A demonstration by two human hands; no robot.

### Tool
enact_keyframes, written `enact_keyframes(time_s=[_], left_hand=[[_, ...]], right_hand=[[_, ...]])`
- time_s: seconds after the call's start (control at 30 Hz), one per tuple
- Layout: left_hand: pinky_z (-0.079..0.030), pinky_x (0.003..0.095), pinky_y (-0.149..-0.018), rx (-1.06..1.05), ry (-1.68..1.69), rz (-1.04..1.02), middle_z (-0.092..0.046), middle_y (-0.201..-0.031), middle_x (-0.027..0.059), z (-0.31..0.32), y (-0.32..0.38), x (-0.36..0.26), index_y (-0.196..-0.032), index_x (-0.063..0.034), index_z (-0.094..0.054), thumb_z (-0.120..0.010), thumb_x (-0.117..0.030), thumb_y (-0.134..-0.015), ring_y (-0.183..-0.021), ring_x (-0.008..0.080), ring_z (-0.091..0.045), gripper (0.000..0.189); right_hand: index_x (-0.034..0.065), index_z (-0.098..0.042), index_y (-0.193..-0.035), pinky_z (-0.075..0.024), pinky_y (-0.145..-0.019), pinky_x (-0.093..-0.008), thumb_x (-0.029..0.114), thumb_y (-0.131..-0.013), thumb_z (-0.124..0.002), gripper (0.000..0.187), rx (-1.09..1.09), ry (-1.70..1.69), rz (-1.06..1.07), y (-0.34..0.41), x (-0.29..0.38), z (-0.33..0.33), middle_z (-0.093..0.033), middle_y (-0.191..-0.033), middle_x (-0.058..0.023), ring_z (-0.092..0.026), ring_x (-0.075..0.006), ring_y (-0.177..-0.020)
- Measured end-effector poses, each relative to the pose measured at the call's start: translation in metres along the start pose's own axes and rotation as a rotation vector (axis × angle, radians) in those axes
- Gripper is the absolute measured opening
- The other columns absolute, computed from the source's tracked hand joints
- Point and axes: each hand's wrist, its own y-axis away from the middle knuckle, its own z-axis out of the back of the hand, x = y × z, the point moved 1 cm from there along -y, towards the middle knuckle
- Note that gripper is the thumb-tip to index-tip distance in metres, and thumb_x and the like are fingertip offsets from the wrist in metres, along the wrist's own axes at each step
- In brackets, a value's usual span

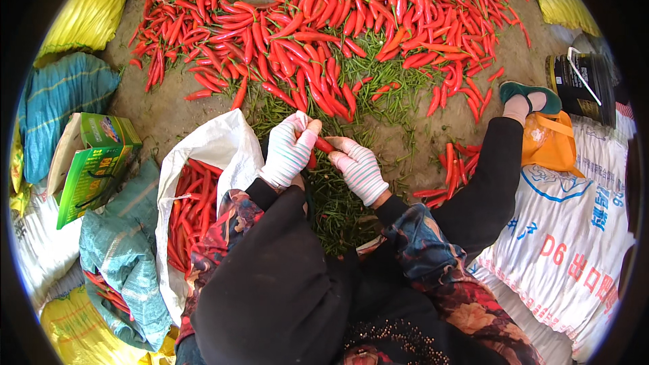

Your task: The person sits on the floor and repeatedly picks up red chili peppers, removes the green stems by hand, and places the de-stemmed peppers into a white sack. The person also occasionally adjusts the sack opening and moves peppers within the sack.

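Note:
A red chili pepper [323,145] is held between my two hands, over the strewn green stems. My left hand [288,151], in a striped glove with bare fingertips, grips its upper left end. At the other end, the fingers of my right hand [359,166], gloved the same way, pinch the pepper. Another bit of red shows just below my left hand; what it belongs to is partly hidden. Beside my left forearm stands an open white woven sack [238,134] with red chili peppers [195,208] inside. Loose green stems [334,208] lie between my legs.
Ahead spreads a large pile of red chili peppers [314,5] on the bare floor. A small heap of peppers [456,167] lies by my right leg. Teal sacks [121,248] and a green carton [96,172] are left; a black bucket [583,83], orange bag [547,139] and white sacks [557,228] right.

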Motion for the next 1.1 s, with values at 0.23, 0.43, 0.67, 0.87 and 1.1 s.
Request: enact_keyframes(time_s=[0.23,0.43,0.67,0.87,1.1], left_hand=[[-0.044,0.0244,-0.056,0.164,0.450,0.416,-0.060,-0.065,0.0015,0.008,0.000,-0.028,-0.075,-0.0057,-0.061,-0.065,-0.023,-0.086,-0.055,0.0099,-0.053,0.021],[-0.044,0.0248,-0.059,0.192,0.625,0.477,-0.059,-0.068,0.0022,0.010,0.000,-0.024,-0.073,-0.0067,-0.059,-0.067,-0.022,-0.084,-0.060,0.0110,-0.055,0.020],[-0.052,0.0350,-0.070,-0.048,0.556,0.450,-0.060,-0.073,0.0085,0.029,-0.004,0.004,-0.084,-0.0003,-0.060,-0.062,-0.021,-0.086,-0.069,0.0218,-0.061,0.021],[-0.055,0.0394,-0.069,0.002,0.611,0.493,-0.063,-0.075,0.0134,0.024,0.002,0.024,-0.091,0.0037,-0.059,-0.061,-0.017,-0.087,-0.069,0.0257,-0.064,0.021],[-0.050,0.0304,-0.056,-0.016,0.388,0.469,-0.061,-0.064,0.0093,0.012,0.000,0.016,-0.090,0.0028,-0.058,-0.070,-0.020,-0.082,-0.055,0.0204,-0.060,0.027]], right_hand=[[-0.0056,-0.053,-0.123,-0.0436,-0.049,-0.0236,0.012,-0.088,-0.056,0.039,0.277,-0.680,-0.142,0.026,0.014,0.000,-0.056,-0.071,-0.0046,-0.048,-0.0099,-0.051],[0.0026,-0.061,-0.116,-0.0457,-0.054,-0.0207,0.012,-0.089,-0.055,0.030,0.514,-0.301,-0.087,0.041,0.025,-0.011,-0.060,-0.074,-0.0018,-0.054,-0.0082,-0.056],[0.0128,-0.055,-0.106,-0.0498,-0.073,-0.0473,0.030,-0.083,-0.060,0.030,-0.326,1.103,0.265,-0.037,0.003,0.019,-0.055,-0.100,-0.0145,-0.061,-0.0330,-0.086],[0.0120,-0.059,-0.105,-0.0479,-0.075,-0.0469,0.031,-0.077,-0.065,0.034,-0.311,1.391,0.217,-0.083,0.008,0.034,-0.053,-0.101,-0.0148,-0.057,-0.0339,-0.093],[0.0121,-0.056,-0.107,-0.0475,-0.077,-0.0483,0.034,-0.086,-0.054,0.031,-0.160,0.954,0.264,-0.048,0.003,0.023,-0.061,-0.092,-0.0188,-0.060,-0.0387,-0.087]])
